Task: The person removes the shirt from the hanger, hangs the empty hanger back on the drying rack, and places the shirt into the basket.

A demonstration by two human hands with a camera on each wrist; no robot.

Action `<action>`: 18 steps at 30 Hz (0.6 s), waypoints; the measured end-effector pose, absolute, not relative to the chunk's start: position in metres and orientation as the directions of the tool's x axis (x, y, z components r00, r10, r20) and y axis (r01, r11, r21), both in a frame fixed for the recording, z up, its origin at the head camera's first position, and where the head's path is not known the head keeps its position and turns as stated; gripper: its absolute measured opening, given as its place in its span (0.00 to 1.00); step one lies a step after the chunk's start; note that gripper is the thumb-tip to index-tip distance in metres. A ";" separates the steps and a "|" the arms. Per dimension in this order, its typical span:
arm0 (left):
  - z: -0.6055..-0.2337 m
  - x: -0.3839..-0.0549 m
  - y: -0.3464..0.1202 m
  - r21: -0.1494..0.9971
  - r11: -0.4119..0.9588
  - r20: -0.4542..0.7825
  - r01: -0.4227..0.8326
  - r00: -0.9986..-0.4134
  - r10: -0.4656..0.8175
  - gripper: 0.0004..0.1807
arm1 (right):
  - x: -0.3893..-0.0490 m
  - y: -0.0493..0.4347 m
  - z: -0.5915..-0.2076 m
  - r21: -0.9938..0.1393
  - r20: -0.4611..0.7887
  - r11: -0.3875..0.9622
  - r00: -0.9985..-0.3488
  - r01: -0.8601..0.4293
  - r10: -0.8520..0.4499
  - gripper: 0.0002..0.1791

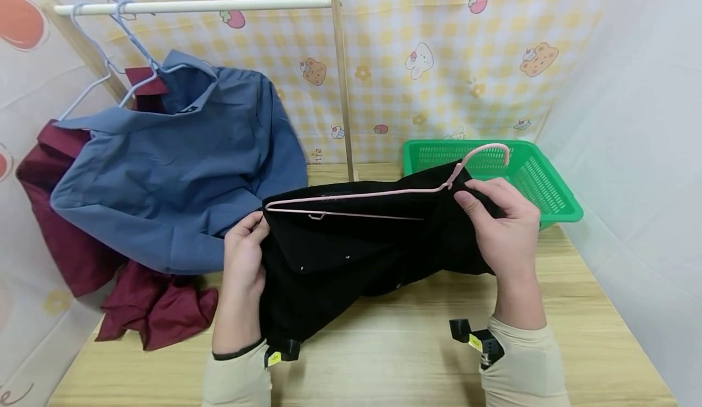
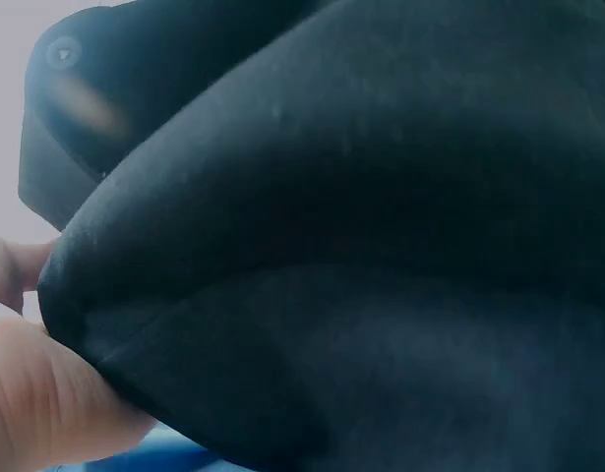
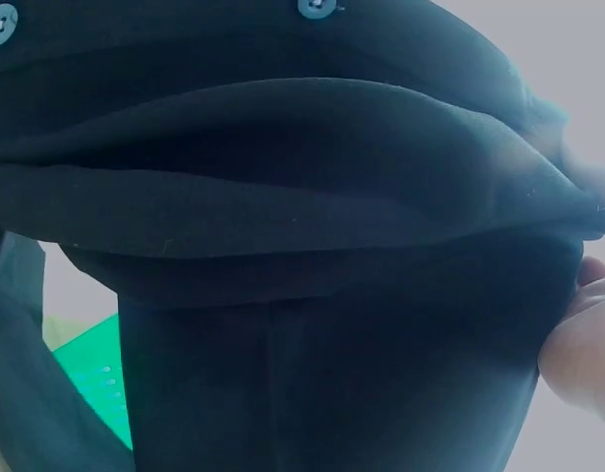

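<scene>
Both hands hold up a black buttoned garment (image 1: 340, 254) over the table. A pink hanger (image 1: 378, 194) lies along its top opening, with its hook sticking out at the upper right; the right end of the hanger is hidden in the cloth. My left hand (image 1: 245, 248) pinches the cloth at the hanger's left end. On the other side, my right hand (image 1: 507, 218) pinches it between thumb and fingers just below the hook. The left wrist view shows the thumb (image 2: 56, 403) against the dark fabric. Pale buttons (image 3: 317, 8) show in the right wrist view.
A rack with a white rail (image 1: 203, 6) stands at the back left. On it, a blue garment (image 1: 175, 163) and a maroon one (image 1: 60, 212) hang from light blue hangers (image 1: 90, 47). A green basket (image 1: 548, 181) sits behind my right hand on the wooden table (image 1: 384, 358).
</scene>
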State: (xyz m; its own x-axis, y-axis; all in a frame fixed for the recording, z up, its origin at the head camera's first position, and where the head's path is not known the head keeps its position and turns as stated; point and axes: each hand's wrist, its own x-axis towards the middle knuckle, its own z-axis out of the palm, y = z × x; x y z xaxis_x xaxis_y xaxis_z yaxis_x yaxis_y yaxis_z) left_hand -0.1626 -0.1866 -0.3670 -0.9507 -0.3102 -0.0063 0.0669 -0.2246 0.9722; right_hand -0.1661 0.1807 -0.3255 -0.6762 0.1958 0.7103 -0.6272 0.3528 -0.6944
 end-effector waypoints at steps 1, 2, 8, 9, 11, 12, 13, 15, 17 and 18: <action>-0.368 -0.163 -0.187 0.979 -0.198 -0.012 0.051 -0.952 -0.305 0.15 | -0.166 0.181 -0.326 -0.694 0.709 0.358 -0.678 -0.625 0.192 0.07; -0.369 -0.163 -0.187 0.984 -0.173 -0.017 0.037 -0.953 -0.303 0.14 | -0.166 0.181 -0.326 -0.694 0.709 0.361 -0.679 -0.623 0.191 0.07; -0.372 -0.165 -0.187 0.998 -0.022 -0.064 -0.061 -0.959 -0.276 0.09 | -0.166 0.177 -0.326 -0.702 0.702 0.360 -0.682 -0.615 0.205 0.07; -0.373 -0.165 -0.187 0.997 0.000 -0.076 -0.079 -0.961 -0.265 0.09 | -0.166 0.176 -0.326 -0.705 0.700 0.355 -0.683 -0.614 0.207 0.07; -0.373 -0.165 -0.187 0.993 0.045 -0.092 -0.106 -0.965 -0.245 0.10 | -0.166 0.174 -0.326 -0.707 0.697 0.356 -0.686 -0.611 0.208 0.07; -0.373 -0.165 -0.186 0.991 0.069 -0.094 -0.113 -0.968 -0.234 0.11 | -0.166 0.174 -0.326 -0.708 0.696 0.360 -0.687 -0.608 0.209 0.07; -0.372 -0.165 -0.185 0.989 0.098 -0.084 -0.109 -0.970 -0.228 0.12 | -0.166 0.173 -0.326 -0.706 0.696 0.371 -0.688 -0.604 0.205 0.07; -0.372 -0.164 -0.183 0.984 0.164 -0.030 -0.071 -0.970 -0.240 0.14 | -0.166 0.172 -0.326 -0.701 0.697 0.395 -0.689 -0.594 0.199 0.08; -0.370 -0.162 -0.181 0.967 0.253 0.050 -0.021 -0.962 -0.270 0.16 | -0.166 0.172 -0.327 -0.694 0.697 0.423 -0.690 -0.582 0.194 0.08; -0.368 -0.161 -0.181 0.955 0.297 0.105 0.017 -0.953 -0.284 0.17 | -0.166 0.172 -0.327 -0.691 0.697 0.435 -0.691 -0.577 0.192 0.09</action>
State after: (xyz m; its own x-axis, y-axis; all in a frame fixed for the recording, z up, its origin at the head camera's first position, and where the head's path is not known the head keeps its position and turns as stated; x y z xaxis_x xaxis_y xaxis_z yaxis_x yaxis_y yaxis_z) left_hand -0.1612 -0.1806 -0.3685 -0.9532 -0.2836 0.1047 0.0166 0.2968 0.9548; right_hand -0.1665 0.1719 -0.3268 -0.6909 0.1916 0.6971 -0.5769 0.4349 -0.6914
